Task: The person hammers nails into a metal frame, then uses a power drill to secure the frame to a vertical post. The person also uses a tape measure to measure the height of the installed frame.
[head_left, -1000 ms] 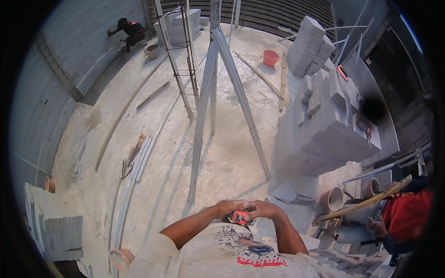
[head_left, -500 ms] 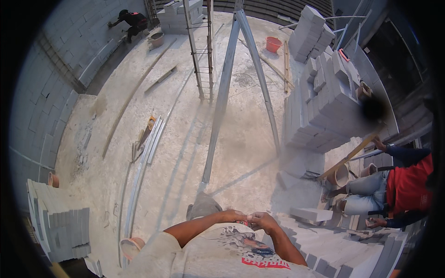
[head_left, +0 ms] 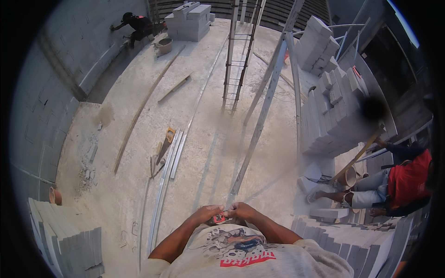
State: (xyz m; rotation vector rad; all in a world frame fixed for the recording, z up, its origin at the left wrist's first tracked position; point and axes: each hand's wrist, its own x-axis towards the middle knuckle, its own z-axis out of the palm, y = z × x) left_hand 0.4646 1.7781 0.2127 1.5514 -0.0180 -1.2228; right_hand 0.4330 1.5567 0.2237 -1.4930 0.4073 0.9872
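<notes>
In front of my chest, my two hands are close together. My left hand [head_left: 207, 213] is closed round a small red-and-black object [head_left: 219, 217] that resembles a tape measure; the fingers cover much of it. Beside it my right hand [head_left: 242, 211] has its fingers pinched together at the object's edge, and what lies in the pinch is too small to make out. Just beyond the hands stands the foot of a tall metal frame leg [head_left: 259, 125].
A handsaw [head_left: 166, 142] lies by metal profiles [head_left: 168, 185] on the dusty floor. Pale block stacks stand at right [head_left: 329, 111] and lower left [head_left: 69, 231]. A co-worker in red [head_left: 408, 178] grips a wooden handle at right; another person [head_left: 136, 27] crouches by the far-left wall.
My view has swung left, so the frame and floor items sit further right. My hands have come lower and more central, and more of the red-and-black object shows.
</notes>
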